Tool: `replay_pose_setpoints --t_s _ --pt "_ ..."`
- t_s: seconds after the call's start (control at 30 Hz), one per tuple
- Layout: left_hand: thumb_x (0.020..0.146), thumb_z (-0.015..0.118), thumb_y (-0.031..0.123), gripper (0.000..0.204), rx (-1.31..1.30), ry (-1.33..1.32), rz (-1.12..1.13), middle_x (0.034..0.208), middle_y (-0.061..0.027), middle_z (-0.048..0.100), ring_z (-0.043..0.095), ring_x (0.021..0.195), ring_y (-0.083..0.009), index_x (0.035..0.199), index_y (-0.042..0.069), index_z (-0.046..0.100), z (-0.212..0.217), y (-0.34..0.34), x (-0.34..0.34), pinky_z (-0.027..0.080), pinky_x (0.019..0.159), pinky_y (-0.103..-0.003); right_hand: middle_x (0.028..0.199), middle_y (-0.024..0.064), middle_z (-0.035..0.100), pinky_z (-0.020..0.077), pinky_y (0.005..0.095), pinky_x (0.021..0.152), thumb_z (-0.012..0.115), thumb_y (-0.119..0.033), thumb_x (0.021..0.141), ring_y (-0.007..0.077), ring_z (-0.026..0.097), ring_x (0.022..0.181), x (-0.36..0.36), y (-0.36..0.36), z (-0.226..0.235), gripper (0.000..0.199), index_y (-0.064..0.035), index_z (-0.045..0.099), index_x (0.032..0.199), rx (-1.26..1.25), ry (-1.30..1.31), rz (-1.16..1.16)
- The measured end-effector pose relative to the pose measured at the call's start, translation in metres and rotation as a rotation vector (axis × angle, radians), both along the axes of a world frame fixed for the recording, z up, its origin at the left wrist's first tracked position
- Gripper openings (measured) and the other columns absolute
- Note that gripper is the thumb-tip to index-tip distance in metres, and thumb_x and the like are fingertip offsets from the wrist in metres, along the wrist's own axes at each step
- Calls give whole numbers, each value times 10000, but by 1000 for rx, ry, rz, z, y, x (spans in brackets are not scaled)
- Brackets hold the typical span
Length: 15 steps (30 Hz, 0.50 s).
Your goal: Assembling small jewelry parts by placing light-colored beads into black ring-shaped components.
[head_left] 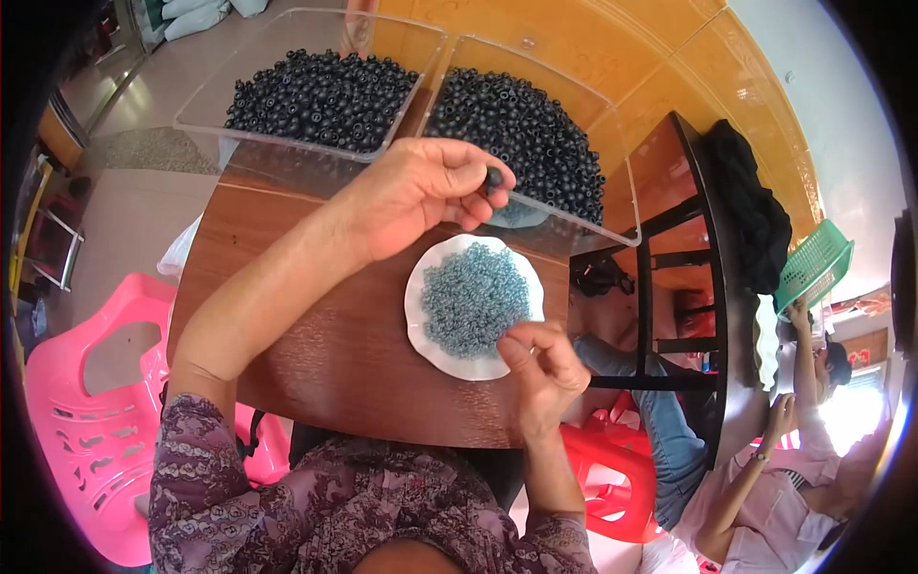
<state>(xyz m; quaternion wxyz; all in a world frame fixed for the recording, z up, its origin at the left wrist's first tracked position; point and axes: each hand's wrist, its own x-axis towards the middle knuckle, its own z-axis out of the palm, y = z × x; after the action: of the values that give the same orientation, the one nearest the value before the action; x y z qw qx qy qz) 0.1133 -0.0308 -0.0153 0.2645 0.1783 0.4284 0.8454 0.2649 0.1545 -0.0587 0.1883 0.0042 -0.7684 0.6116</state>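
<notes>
My left hand [421, 191] is raised over the front of the right-hand clear bin [574, 226]. Its thumb and fingers pinch a small black round piece [492, 179]. Below it, a white plate with a wavy rim [416, 320] bears a heap of tiny blue-grey ring-like pieces [469, 292]. My right hand [547, 368] is at the plate's lower right edge, thumb and forefinger pressed together. Whatever may be between those fingertips is too small to make out. Black round pieces with holes [516, 124] fill much of the right-hand bin.
A second clear bin [191, 127] of black pieces stands at the back left of the brown table [316, 354]. Pink chair [72, 402] left, red stool [612, 478] right. At another table on the right, a person [765, 497] sits near a green basket [815, 263].
</notes>
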Motion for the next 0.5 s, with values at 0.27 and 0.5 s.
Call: replay_pose_setpoints --t_s 0.27,0.5 --pt "901 560 167 247 86 -169 98 884 -60 601 548 729 -111 1064 -17 588 -36 -1 49 465 689 -252 819 55 598 443 213 700 644 108 738 110 552 754 -25 -27 24 142 43 609 859 -100 101 4" --pt "889 581 118 173 192 -315 190 904 -26 625 558 783 -94 1027 19 618 -60 13 85 430 689 -216 900 68 610 451 215 742 644 83 776 109 559 818 -33 -48 -2 158 28 593 915 -17 314 -97"
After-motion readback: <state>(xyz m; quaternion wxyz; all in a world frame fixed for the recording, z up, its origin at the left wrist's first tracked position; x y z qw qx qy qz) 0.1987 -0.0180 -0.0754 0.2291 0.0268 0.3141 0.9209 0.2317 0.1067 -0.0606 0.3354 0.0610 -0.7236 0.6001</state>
